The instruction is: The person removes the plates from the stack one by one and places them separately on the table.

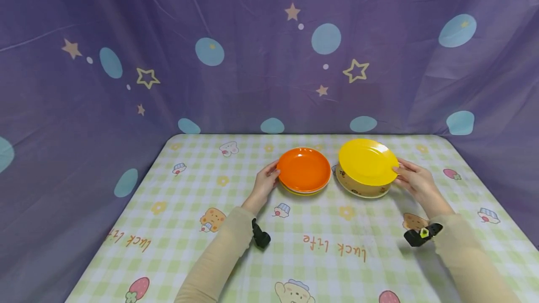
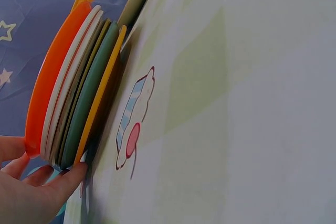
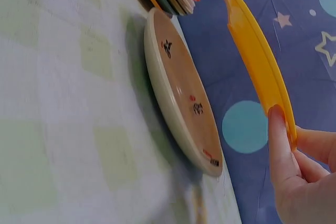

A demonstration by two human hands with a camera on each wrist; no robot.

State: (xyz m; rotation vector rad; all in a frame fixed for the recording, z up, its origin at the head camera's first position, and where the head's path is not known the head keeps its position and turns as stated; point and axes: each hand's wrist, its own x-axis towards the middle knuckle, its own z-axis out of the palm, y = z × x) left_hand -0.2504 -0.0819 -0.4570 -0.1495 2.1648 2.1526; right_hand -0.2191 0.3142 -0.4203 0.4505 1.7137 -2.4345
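My left hand (image 1: 263, 183) holds the left edge of a plate stack, thumb at the rim of its top orange plate (image 1: 304, 168). In the left wrist view, white, brownish and dark green plates (image 2: 92, 98) lie beneath the orange one, with a yellow-orange plate (image 2: 102, 93) lowest. My right hand (image 1: 414, 181) pinches the right rim of a yellow plate (image 1: 366, 162), thumb on its upper face and fingers below. This plate hangs tilted above a beige patterned plate (image 3: 184, 90) that lies on the table, partly covered by it in the head view.
A checked tablecloth (image 1: 328, 270) with cartoon prints covers the table. Behind it hangs a purple curtain (image 1: 261, 88) with stars and blue spots, and another side of it runs along the left. Black straps with small cameras (image 1: 261, 237) sit on both wrists.
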